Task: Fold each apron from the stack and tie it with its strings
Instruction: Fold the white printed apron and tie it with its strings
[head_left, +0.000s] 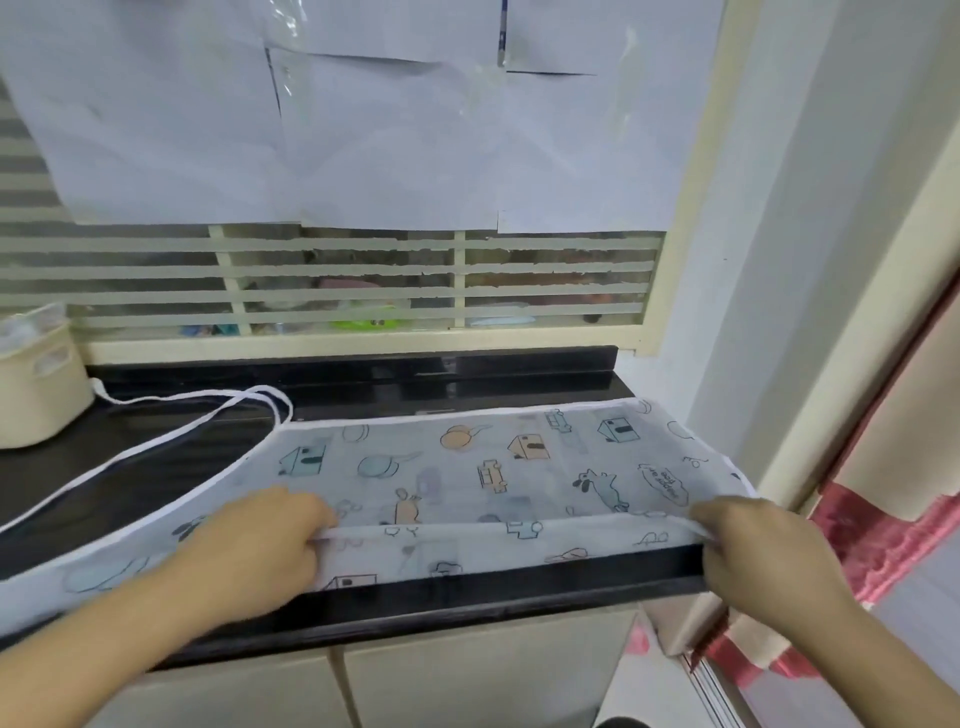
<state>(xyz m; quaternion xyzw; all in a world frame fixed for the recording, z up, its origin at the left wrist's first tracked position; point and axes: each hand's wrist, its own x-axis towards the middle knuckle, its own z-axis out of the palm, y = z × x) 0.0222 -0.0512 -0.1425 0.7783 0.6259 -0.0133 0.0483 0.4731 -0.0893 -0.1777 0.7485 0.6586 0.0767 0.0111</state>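
While both hands pinch the apron (467, 467) fold at lower centre, left hand (260, 540) and right hand (748, 545), uneven pulling could skew it; strings (171, 415) at left may snag.

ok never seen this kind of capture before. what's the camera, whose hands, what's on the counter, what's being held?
One picture only, from a wide-angle camera worn on a person's head, looking forward and down. No robot: two bare hands. A printed apron lies spread on a black countertop, its white strings trailing left toward a cream basket. The left hand and right hand each pinch the apron's near fold, apparently partway through folding it. Behind is a paper-covered window.
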